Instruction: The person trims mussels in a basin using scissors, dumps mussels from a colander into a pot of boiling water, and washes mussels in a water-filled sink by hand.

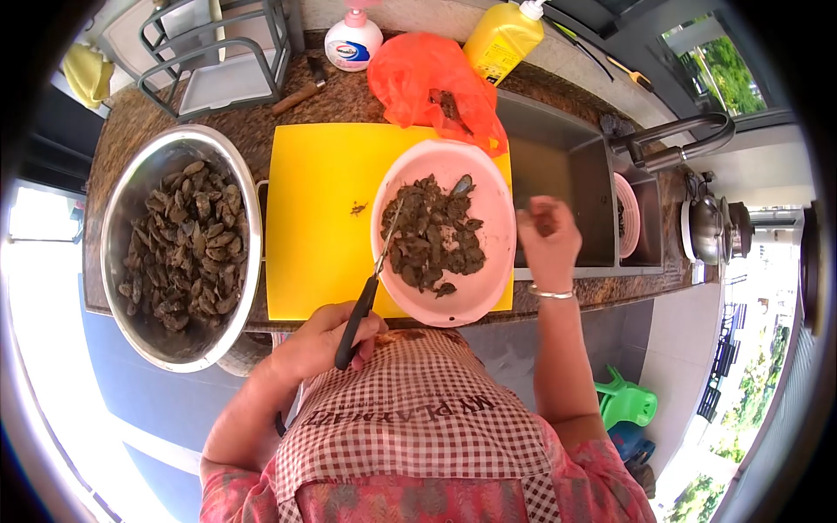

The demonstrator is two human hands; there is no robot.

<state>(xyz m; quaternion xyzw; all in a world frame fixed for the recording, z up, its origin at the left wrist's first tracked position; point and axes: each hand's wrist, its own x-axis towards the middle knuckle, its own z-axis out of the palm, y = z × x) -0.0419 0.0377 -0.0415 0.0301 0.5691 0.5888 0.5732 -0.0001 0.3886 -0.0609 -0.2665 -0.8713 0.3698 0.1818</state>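
Observation:
My left hand (336, 338) is closed around the black handle of a thin metal tool (358, 321), whose tip reaches over the pink basin (495, 253). Dark, muddy shellfish (427, 244) lie in that basin, which rests partly on a yellow board (318, 218). To the right of the basin, near the sink's edge, my right hand (551, 231) is raised with curled fingers, slightly blurred. Something dark brown shows at its fingers, too unclear to name. A large steel bowl (248, 270) at the left holds many more dark shellfish.
A red plastic bag (414, 83) lies behind the basin, beside a white pump bottle (353, 44) and a yellow bottle (501, 42). A dish rack (222, 83) and a wooden-handled knife (299, 98) are at the back left. The sink (558, 157) and faucet (667, 144) are at the right.

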